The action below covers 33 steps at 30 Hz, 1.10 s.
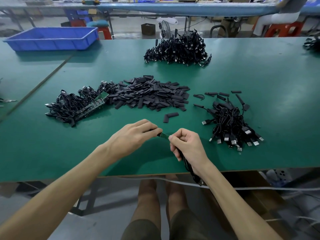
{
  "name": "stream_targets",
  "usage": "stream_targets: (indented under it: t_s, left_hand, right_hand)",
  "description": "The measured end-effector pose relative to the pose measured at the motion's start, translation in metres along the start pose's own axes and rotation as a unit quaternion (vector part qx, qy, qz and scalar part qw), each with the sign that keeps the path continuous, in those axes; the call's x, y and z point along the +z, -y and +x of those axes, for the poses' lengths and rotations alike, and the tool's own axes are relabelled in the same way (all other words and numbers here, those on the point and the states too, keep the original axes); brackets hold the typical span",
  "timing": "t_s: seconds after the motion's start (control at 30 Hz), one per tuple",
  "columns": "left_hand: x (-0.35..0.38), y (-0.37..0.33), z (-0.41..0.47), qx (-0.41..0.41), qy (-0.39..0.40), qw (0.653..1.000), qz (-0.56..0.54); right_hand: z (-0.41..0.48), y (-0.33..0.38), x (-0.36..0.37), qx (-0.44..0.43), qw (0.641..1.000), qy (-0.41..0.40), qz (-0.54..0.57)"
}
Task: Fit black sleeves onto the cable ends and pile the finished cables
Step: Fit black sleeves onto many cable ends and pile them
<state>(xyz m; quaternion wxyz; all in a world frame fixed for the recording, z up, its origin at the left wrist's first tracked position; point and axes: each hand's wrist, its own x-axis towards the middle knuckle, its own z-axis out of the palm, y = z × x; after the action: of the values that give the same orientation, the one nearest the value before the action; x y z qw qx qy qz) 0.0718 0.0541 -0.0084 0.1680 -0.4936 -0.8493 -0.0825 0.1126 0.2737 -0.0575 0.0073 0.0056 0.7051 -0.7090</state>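
Gripping a thin black cable (187, 165) in your right hand (187, 146), you pinch its small green circuit-board end (164, 135) between thumb and forefinger; your left hand (136, 134) pinches a flat black sleeve (159, 134) at that end's tip. Both hands hover just nearer you than the heap of sleeves (152, 96), flat matte rectangles on the smooth green bench (259, 75). Left of the heap lie tangled cables (81, 106) with bare green boards; right of it, a pile of sleeved cables (230, 122) with metal USB plugs. Beyond it sits another black cable pile (176, 49).
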Motion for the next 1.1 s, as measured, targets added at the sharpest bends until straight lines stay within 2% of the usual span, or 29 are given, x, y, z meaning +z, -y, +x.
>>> stream_targets:
  t_s: [0.47,0.6,0.97,1.1]
  left_hand:
    - [-0.004,-0.022,0.016,0.020,-0.011,1.000,0.002]
    - [-0.004,-0.023,0.017,0.005,0.011,1.000,0.001]
    - [-0.009,-0.022,0.021,0.050,0.043,0.997,0.033]
    - [-0.004,-0.016,0.014,0.022,0.067,0.997,0.015]
  right_hand:
    - [0.003,-0.006,-0.004,0.011,1.000,0.023,0.018]
    - [0.004,-0.006,-0.006,0.022,0.999,0.032,0.014]
    - [0.002,-0.003,-0.006,0.020,0.998,0.054,0.036]
    - [0.002,-0.002,-0.002,-0.001,0.997,0.068,0.020]
